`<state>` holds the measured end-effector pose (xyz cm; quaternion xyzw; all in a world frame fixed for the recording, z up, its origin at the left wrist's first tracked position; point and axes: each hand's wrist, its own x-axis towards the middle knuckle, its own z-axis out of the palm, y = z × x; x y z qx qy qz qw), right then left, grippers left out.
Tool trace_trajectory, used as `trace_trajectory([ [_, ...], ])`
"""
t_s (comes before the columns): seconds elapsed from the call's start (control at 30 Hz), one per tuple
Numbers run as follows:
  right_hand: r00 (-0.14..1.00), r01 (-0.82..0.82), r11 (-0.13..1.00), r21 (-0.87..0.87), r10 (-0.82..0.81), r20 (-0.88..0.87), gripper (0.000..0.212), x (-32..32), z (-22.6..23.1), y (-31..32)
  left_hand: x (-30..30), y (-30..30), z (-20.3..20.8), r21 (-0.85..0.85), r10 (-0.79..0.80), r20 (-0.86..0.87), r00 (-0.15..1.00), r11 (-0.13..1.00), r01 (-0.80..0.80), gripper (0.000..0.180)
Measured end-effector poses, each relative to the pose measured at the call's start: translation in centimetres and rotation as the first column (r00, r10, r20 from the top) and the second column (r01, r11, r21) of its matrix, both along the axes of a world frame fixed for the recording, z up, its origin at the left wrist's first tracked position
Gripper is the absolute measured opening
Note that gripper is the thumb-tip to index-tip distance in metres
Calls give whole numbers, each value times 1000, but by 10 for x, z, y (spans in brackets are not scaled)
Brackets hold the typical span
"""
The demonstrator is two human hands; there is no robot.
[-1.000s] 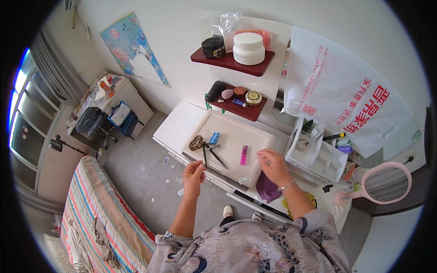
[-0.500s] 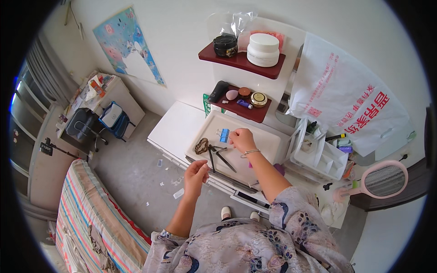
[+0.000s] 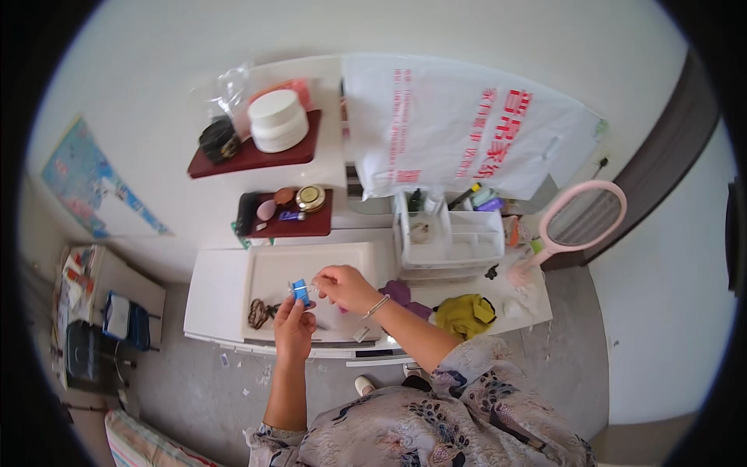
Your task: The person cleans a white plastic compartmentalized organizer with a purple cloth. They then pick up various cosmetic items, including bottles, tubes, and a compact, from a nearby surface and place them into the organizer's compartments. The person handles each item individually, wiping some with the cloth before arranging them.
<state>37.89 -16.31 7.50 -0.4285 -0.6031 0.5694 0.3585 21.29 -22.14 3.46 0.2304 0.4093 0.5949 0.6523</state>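
A blue binder clip (image 3: 301,290) with silver wire handles is held over the pale tray (image 3: 327,258). My left hand (image 3: 295,331) grips it from below between thumb and fingers. From the right, my right hand (image 3: 348,288) reaches in, its fingers closed at the clip's right-hand wire handle. In the tray, a brown coiled band (image 3: 257,314) lies left of my left hand. Slim dark tools beside it are mostly covered by that hand. A small pale piece (image 3: 362,333) sits near the tray's front right.
A purple cloth (image 3: 402,300) and a yellow-green cloth (image 3: 465,314) lie to the right. Behind them stands a white organizer (image 3: 450,253); a pink electric swatter (image 3: 568,226) rises farther right. Two dark-red shelves (image 3: 257,157) with jars and cosmetics overhang the back.
The view has swung right. The binder clip, low over the tray by my right fingertips before, is now in my left hand, which has risen to meet the right.
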Motion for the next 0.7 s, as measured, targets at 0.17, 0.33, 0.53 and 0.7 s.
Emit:
trace_trajectory([
  [0.17, 986, 144, 987, 72, -137, -95, 25, 48, 13, -26, 55, 11, 12, 108, -10, -265, 964, 993, 40, 19],
  [0.33, 979, 181, 982, -46, -184, -84, 17, 124, 14, -43, 118, 5, 9, 140, -89, -306, 948, 981, 137, 24],
  [0.53, 814, 450, 823, 347, -537, 219, 15, 271, 24, -22, 185, -10, 24, 121, -248, -432, 867, 937, 328, 32],
  [0.7, 562, 312, 588, 746, -747, 354, 10, 380, 14, 35, 205, -2, 14, 69, -245, -418, 875, 951, 300, 29],
])
